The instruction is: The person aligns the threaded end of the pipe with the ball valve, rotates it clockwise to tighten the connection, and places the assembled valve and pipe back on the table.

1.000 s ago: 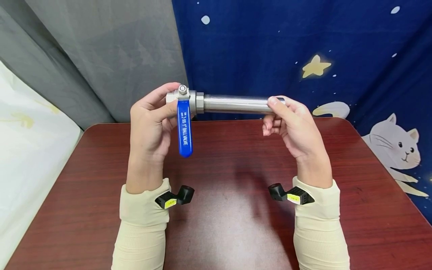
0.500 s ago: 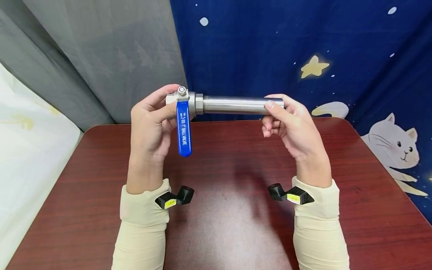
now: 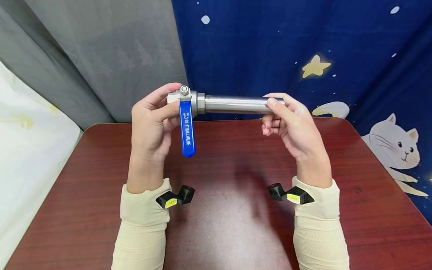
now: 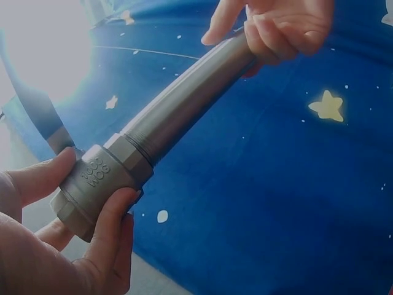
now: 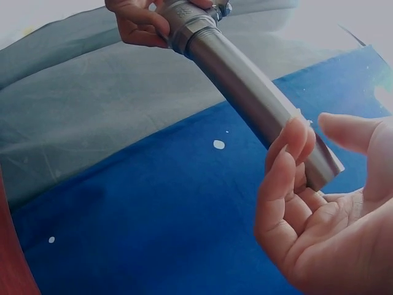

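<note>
A steel ball valve with a blue lever handle marked "SS 1" BALL VALVE" is held up level above the table's far edge. My left hand grips the valve body at its left end, thumb behind the handle. From the valve's right side runs a plain steel pipe, a band of thread showing where it meets the hex end. My right hand holds the pipe's free end. In the right wrist view its fingers curl round the pipe while the thumb stands off it. "1000 WOG" shows on the valve body.
Below the hands lies a dark red wooden table. Behind it hang a grey curtain and a blue one with stars and a cat. White cloth hangs at the left. Each sleeve cuff carries a small black camera.
The blue handle's lower end has swung slightly to the right, and my left hand has shifted a little right with the valve. My right thumb has moved slightly left along the pipe.
</note>
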A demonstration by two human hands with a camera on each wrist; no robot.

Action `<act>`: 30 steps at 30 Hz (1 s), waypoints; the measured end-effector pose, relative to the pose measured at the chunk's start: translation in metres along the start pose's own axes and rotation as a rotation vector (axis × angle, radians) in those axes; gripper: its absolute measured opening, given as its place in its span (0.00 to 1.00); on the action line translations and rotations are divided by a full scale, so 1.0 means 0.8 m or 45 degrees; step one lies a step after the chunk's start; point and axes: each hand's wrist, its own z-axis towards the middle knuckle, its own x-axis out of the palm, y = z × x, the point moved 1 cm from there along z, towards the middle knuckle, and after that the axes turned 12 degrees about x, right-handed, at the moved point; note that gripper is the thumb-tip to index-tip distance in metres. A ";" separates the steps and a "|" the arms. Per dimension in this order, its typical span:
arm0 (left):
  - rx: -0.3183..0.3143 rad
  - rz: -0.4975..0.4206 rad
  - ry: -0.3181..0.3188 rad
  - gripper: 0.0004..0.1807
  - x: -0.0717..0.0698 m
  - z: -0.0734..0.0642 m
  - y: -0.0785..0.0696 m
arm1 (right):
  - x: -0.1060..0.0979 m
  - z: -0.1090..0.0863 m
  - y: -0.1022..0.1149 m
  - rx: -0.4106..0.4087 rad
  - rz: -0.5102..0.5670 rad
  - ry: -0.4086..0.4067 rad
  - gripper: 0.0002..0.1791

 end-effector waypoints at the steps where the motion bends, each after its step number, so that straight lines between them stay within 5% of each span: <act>1: 0.003 0.006 0.001 0.15 0.000 0.000 0.000 | 0.000 0.000 0.000 -0.004 0.010 0.010 0.08; 17: -0.006 0.003 -0.015 0.14 -0.001 0.000 -0.001 | 0.001 0.001 -0.001 -0.015 -0.057 -0.010 0.10; 30: -0.003 0.011 0.015 0.16 0.001 0.000 0.002 | -0.001 0.001 -0.002 0.011 0.013 -0.017 0.06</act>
